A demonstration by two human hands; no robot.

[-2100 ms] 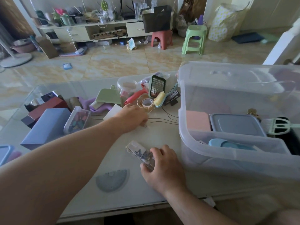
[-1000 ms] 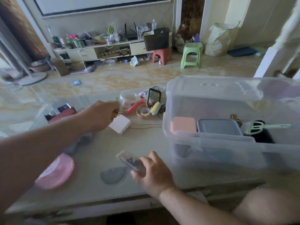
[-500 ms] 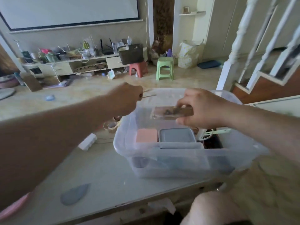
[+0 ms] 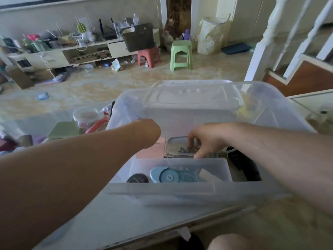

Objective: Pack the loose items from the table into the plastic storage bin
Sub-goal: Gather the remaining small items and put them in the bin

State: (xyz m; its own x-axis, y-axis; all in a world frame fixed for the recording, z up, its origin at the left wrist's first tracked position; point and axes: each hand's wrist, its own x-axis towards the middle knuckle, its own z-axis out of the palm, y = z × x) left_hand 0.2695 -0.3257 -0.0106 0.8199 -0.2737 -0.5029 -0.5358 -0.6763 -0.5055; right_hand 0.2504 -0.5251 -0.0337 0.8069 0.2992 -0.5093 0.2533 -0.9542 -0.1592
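The clear plastic storage bin stands on the glass table right in front of me. My right hand reaches down into it and grips a small clear case of dark clips, thumb at its near edge and fingers at its far edge. The case lies flat on top of things in the bin's middle. My left hand hangs over the bin's left part above a pink box. Its fingers are curled under and mostly hidden, still pinching a thin wire that barely shows below it.
A clear inner tray at the bin's front holds blue round discs and a dark round item. A black object lies at the right. The bin's lid is behind. Loose items remain left: a round tub, a green piece.
Both hands rose from the table, crossed to the bin and dropped inside. The right hand lowered the clear case flat into the bin's middle. My view swung right and down.
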